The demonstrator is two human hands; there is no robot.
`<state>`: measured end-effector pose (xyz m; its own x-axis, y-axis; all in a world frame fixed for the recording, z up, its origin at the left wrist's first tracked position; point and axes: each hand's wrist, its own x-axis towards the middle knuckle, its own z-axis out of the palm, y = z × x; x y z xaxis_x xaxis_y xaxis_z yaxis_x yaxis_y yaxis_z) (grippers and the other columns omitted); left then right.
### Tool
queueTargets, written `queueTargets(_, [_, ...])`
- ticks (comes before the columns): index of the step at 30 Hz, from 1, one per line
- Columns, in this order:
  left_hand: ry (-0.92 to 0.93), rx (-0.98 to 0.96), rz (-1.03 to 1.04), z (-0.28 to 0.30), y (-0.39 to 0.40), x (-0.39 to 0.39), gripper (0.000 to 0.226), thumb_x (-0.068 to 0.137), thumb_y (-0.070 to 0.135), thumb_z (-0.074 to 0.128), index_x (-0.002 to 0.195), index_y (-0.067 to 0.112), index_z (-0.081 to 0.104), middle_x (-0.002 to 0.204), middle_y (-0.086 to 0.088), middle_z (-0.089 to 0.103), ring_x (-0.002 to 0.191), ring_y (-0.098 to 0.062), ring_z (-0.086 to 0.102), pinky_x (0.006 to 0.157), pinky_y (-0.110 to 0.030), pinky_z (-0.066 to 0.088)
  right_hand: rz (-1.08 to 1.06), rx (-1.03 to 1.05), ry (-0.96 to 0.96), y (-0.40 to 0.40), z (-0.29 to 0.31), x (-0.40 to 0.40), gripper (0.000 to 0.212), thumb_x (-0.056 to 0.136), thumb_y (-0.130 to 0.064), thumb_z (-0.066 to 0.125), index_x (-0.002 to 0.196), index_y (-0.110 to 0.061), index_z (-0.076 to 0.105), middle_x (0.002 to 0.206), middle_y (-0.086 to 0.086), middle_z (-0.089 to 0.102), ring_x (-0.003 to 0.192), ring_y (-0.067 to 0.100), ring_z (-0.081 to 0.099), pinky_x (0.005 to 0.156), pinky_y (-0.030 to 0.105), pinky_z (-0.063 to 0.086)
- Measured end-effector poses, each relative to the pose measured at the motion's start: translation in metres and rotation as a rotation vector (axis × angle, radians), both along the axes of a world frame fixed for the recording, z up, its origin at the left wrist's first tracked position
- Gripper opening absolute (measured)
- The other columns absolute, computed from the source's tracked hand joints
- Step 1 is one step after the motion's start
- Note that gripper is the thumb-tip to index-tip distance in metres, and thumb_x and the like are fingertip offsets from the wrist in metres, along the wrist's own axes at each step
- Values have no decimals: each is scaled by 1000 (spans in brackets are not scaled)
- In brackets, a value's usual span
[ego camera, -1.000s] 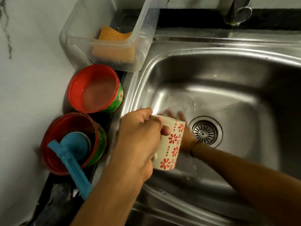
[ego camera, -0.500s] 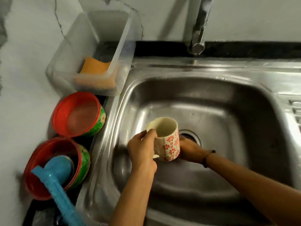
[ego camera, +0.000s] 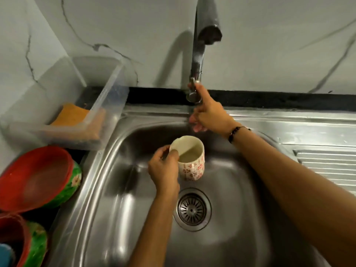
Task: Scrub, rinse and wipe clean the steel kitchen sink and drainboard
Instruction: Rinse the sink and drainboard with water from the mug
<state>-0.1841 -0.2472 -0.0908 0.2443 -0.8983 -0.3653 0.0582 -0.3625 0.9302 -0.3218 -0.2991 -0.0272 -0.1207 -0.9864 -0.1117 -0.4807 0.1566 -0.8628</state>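
Observation:
The steel sink [ego camera: 238, 218] fills the middle of the view, its round drain strainer [ego camera: 192, 209] near the front. My left hand [ego camera: 164, 171] grips a white mug with red flowers [ego camera: 190, 158] upright above the basin, some water inside it. My right hand [ego camera: 207, 110] reaches up to the tap [ego camera: 196, 60] at the back rim, fingers around the spout's end. The ribbed drainboard [ego camera: 327, 166] lies to the right.
A clear plastic tub [ego camera: 107, 97] holding an orange sponge [ego camera: 72, 114] stands at the sink's back left. Two red-and-green bowls [ego camera: 38, 178] sit on the left counter, the nearer bowl [ego camera: 23, 245] cut off by the frame. A marble wall rises behind.
My right hand left the basin floor and rose to the tap's spout. My left hand lifted the mug toward the back of the sink. The view tilted up.

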Motion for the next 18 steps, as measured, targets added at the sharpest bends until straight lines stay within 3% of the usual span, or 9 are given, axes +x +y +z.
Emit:
queueTargets(3, [-52,-41,-7,-9,-3,-8,18,71,16,63,85,25,70,94,-6,71,86,-22,65,79,-42,55,74,80,196,0,4,-12,87,86,8,48,146,-40,8,95,17,67,64,27,69,44,21,49])
queueTargets(7, [-69,-62,-13,-14,-8,-13,33,69,24,61,99,19,71,95,-3,71,88,-21,65,81,-41,54,143,119,514,-13,14,-14,83,86,5,48,143,-44,12,109,13,60,59,29,67,57,41,58])
queueTargets(10, [-55,-71,-20,-18,-12,-13,27,80,13,63,106,18,66,95,-1,67,86,-18,63,72,-30,51,179,139,735,-13,17,0,78,89,-3,53,145,-40,13,113,17,57,72,31,66,68,46,58])
queueTargets(12, [-31,-66,-33,-18,-11,-15,29,81,10,62,110,17,63,96,-2,66,86,-17,62,67,-25,49,185,137,708,-12,18,6,69,91,-9,54,145,-32,17,106,16,57,76,32,63,71,44,57])
queueTargets(15, [-7,-51,-81,-18,-7,-17,33,80,11,64,112,18,62,98,-3,68,86,-17,63,69,-29,53,177,167,606,-14,21,4,57,95,-11,47,142,-34,22,81,9,49,55,27,62,51,36,57])
queueTargets(18, [44,-35,-115,-14,0,-20,30,78,12,67,106,21,63,93,-2,68,81,-11,63,61,-22,49,178,220,565,-19,22,3,70,92,1,50,141,-38,20,77,13,51,40,22,59,40,32,53])
